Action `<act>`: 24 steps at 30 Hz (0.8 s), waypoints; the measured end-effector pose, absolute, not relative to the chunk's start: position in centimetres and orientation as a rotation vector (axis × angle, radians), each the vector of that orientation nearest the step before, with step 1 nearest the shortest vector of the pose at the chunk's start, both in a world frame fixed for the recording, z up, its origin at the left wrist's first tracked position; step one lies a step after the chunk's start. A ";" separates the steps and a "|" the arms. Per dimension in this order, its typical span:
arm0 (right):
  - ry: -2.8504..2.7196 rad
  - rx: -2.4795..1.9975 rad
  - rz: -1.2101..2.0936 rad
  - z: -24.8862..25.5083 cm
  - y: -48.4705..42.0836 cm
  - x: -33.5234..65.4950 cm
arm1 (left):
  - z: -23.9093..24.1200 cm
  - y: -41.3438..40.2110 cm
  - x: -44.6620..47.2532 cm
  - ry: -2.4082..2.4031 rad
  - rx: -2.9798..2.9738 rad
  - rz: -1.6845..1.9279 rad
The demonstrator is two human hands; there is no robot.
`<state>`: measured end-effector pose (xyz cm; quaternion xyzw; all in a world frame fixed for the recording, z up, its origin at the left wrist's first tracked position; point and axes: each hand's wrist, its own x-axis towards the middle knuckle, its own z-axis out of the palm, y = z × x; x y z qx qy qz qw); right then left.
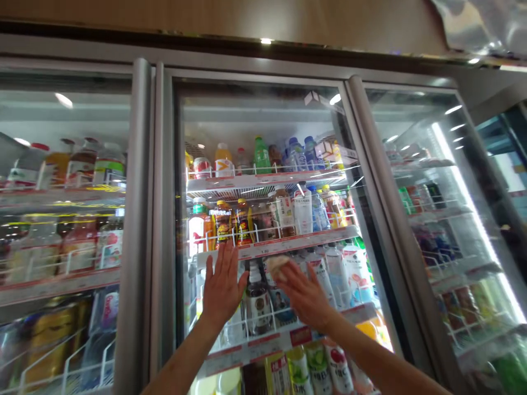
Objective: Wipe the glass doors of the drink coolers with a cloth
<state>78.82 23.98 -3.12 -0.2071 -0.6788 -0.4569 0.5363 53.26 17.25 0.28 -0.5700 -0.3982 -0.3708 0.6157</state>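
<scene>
My left hand (223, 285) is raised with its fingers stretched upward and the thumb apart, flat at the glass door (263, 107) of the middle drinks fridge. Nothing shows in it. Under the fingers of my right hand (302, 291) is a small pale cloth (278, 264), held against the same glass. Part of the cloth is hidden behind those fingers. Behind the glass, a dark bottle with a white cap (258, 304) appears between my hands. Whether the left palm fully touches the pane, I cannot tell.
Metal door frames (142, 219) stand to the left, and another (395, 230) to the right. Fridge doors on both sides show shelves of drinks. A wooden panel (206, 22) runs above. Inside the middle fridge, a green bottle (261, 153) stands on the top shelf.
</scene>
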 end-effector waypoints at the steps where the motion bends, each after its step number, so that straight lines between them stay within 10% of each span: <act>1: -1.692 -0.459 -1.117 -3.4 23.8 78.5 | -0.1 17.2 53.4 -0.922 -1.321 -0.848; 24: -1.330 -0.764 -0.868 -6.5 23.8 79.6 | -6.6 16.5 53.8 -0.909 -1.433 -0.849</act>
